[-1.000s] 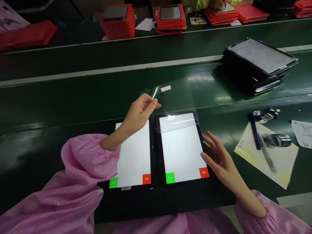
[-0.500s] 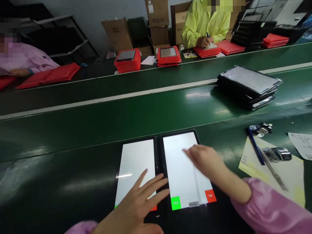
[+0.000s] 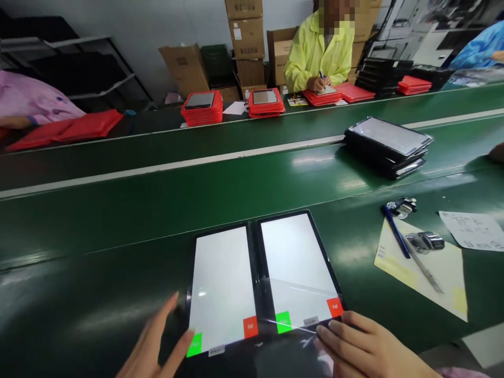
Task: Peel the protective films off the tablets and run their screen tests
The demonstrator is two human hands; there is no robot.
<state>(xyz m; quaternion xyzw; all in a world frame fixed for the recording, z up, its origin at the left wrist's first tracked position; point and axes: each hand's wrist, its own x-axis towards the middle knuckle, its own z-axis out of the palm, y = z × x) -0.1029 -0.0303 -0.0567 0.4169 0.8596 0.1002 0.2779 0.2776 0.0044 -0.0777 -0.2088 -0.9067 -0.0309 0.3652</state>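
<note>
Right hand (image 3: 364,349) low at the near edge of the right tablet (image 3: 299,257), fingers (image 3: 328,331) half curled, tips at the edge of a clear plastic film (image 3: 303,307). Cannot tell if the film is pinched. Film is thin and glossy, lies across the tablet's lower end and overhangs its near edge. Left hand (image 3: 155,338) open, fingers spread, holding nothing, just beside the lower left corner of the left tablet (image 3: 220,278); contact unclear. Tablets sit side by side, edges nearly touching: black bezels, smooth white screens, green Pass tile (image 3: 282,322) and red Fail tile (image 3: 334,307) at the near end of each. Open room left of the left hand on the smooth green conveyor belt (image 3: 98,252). Right of the right hand: paper sheet with yellow patches (image 3: 429,286) under a blue pen (image 3: 395,231). Farther ahead on the belt, a stack of black-framed tablets (image 3: 386,144).
</note>
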